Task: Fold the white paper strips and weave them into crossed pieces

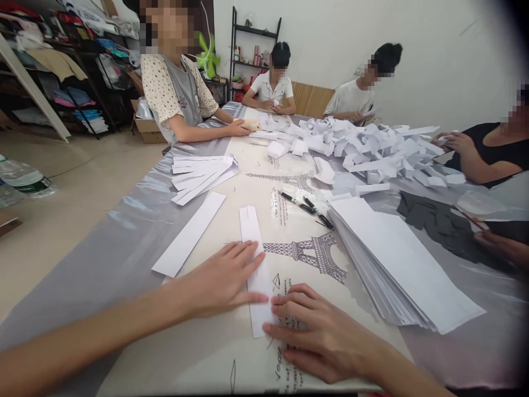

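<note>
The right hand (324,331) is nearest, its fingers slightly bent and parted, tips meeting the right edge of a white strip (258,280) towards its near end, gripping nothing. The left hand (223,281) reaches over the strip from the left, fingers stretched out and unclosed, resting on the paper. The strip lies flat on the cloth-covered counter (124,237), running lengthwise away from the hands, beside a printed tower. On the right is a thick paper stack (400,259); on the left, just past the left hand, a second strip (190,234) lies slanted. Beyond the tower are some pens (305,206). Farther left, more strips (202,173) are fanned out, and a heap (372,144) of folded paper spreads across the right. Around the far part sit four other people, and a black shelf (232,55) stands against the wall (322,44).
</note>
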Demonstrator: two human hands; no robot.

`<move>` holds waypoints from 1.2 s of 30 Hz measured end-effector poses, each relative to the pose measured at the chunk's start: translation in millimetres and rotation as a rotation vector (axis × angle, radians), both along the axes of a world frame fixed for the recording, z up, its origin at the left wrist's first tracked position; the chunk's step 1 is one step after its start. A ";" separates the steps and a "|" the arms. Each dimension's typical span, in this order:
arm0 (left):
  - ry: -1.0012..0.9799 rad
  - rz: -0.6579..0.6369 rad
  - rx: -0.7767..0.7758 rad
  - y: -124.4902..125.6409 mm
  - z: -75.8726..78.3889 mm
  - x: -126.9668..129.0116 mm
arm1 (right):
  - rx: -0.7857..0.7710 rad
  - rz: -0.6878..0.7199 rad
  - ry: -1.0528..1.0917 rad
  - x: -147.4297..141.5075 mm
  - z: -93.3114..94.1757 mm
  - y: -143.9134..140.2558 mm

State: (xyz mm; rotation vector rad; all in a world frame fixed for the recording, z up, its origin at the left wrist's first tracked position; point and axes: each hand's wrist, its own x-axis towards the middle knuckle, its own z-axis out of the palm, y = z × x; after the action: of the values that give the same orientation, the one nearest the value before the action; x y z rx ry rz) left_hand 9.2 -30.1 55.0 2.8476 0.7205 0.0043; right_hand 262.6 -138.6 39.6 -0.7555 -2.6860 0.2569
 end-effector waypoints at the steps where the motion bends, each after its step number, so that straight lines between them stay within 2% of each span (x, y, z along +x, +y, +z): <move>1: -0.013 0.017 0.022 4.9 -0.5 3.4 | -0.003 0.003 0.007 -0.1 -0.3 0.2; 5: -0.054 0.079 0.109 20.8 -13.3 13.7 | -0.014 -0.003 0.022 -0.5 -1.7 0.3; 8: -0.035 0.141 0.089 29.5 -21.8 13.0 | -0.015 -0.008 0.028 -0.9 -2.4 0.1; 16: 0.020 0.169 0.063 61.1 -14.5 16.3 | -0.073 -0.026 0.043 -2.3 1.7 -1.5; 23: -0.029 0.163 0.108 64.3 -19.0 17.3 | -0.267 -0.096 0.210 -0.8 8.5 22.0; 29: -0.036 0.185 0.096 62.5 -18.1 16.5 | -0.157 -0.165 0.214 -3.8 5.1 52.0; 36: -0.065 0.228 0.096 68.5 -20.1 22.0 | 0.026 -0.100 0.151 -11.1 3.8 40.0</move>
State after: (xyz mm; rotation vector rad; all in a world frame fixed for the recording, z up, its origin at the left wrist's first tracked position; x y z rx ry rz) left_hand 31.2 38.4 34.9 2.8217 1.0522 0.1686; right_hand 251.5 -98.6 43.4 -0.8251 -2.4975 0.2438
